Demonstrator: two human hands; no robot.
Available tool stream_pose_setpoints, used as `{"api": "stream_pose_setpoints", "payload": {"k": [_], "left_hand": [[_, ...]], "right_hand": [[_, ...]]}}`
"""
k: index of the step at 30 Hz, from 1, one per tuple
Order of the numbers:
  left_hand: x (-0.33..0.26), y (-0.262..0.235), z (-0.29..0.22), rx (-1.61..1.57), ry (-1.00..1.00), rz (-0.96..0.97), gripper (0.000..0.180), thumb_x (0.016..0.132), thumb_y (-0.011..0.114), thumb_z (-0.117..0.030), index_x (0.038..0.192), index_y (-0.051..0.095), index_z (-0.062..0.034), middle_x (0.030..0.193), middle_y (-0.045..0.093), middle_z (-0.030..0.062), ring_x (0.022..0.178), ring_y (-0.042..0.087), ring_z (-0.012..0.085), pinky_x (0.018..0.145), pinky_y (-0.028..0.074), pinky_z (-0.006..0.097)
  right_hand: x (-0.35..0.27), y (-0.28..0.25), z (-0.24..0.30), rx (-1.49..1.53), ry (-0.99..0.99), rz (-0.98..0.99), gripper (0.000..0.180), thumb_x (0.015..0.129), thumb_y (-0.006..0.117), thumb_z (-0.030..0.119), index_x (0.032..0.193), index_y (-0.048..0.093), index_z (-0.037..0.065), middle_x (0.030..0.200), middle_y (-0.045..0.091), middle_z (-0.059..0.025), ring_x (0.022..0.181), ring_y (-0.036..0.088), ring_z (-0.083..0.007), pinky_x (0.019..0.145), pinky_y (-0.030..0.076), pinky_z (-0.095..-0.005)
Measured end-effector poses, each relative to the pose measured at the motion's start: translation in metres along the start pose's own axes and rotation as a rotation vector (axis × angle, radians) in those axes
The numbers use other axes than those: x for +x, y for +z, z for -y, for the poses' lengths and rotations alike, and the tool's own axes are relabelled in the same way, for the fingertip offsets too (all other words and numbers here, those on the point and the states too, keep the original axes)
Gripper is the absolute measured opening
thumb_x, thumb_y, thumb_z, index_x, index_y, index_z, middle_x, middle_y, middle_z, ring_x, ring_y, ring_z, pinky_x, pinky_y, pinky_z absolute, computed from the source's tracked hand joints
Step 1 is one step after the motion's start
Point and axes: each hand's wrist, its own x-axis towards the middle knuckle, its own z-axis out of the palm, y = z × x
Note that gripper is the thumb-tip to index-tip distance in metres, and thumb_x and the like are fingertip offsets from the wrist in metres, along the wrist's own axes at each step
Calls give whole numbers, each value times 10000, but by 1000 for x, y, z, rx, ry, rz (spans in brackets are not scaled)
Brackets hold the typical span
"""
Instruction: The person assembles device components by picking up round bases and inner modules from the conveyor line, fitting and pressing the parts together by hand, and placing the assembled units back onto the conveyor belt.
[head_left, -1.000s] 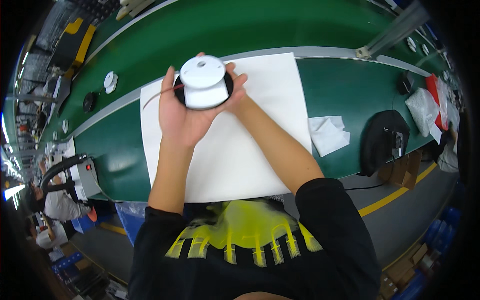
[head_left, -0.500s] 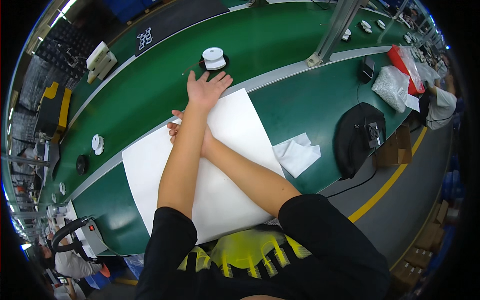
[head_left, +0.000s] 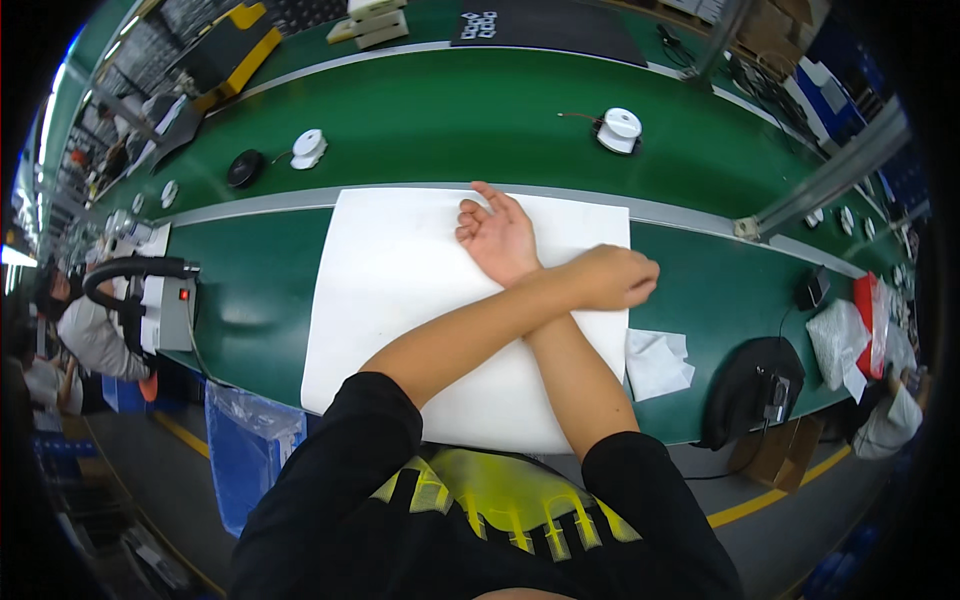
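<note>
White, black-based spool (head_left: 620, 127) with a red wire (head_left: 578, 115), in the head view: resting on the far green strip of the table (head_left: 450, 110), beyond the metal rail (head_left: 265, 204), well apart from both hands. Cradled in both hands a second ago; now released. Left hand (head_left: 612, 278) withdrawn toward the sheet's right edge, fingers curled under; cannot tell whether pressed together. Right hand (head_left: 500, 240) palm up over the white sheet (head_left: 390, 290), fingers loosely spread and partly bent. Left forearm (head_left: 470, 330) crossed over the right forearm (head_left: 575, 385), hiding part of the sheet. Farther left, on the same strip: second white spool (head_left: 308, 148), near a black disc (head_left: 245, 168). Right of the sheet: crumpled white cloth (head_left: 658, 363); farther off, red bin (head_left: 868, 315) and slanting metal post (head_left: 840, 170). Across the far edge: black mat (head_left: 570, 30) bearing white character-like marks, too distorted to read.
</note>
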Motion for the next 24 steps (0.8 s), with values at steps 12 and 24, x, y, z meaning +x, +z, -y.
{"api": "stream_pose_setpoints", "payload": {"k": [12,24], "left_hand": [[-46,-14,-24,-52,-49,-68,342,893,605,-250,645,464,-60,577,525,109,537,510,355,532,411,436],[-44,-20,-19,-91,-11,-75,340,872,617,-267,647,462,-65,569,520,121,551,521,362,541,424,445]], "right_hand": [[-1,3,-14,-169,-11,11,285,980,498,259,1176,544,58,892,594,-91,784,546,-187,730,457,-324],[1,9,-13,-187,8,-27,285,979,478,245,1174,526,43,895,575,-107,783,524,-199,736,445,-324]]}}
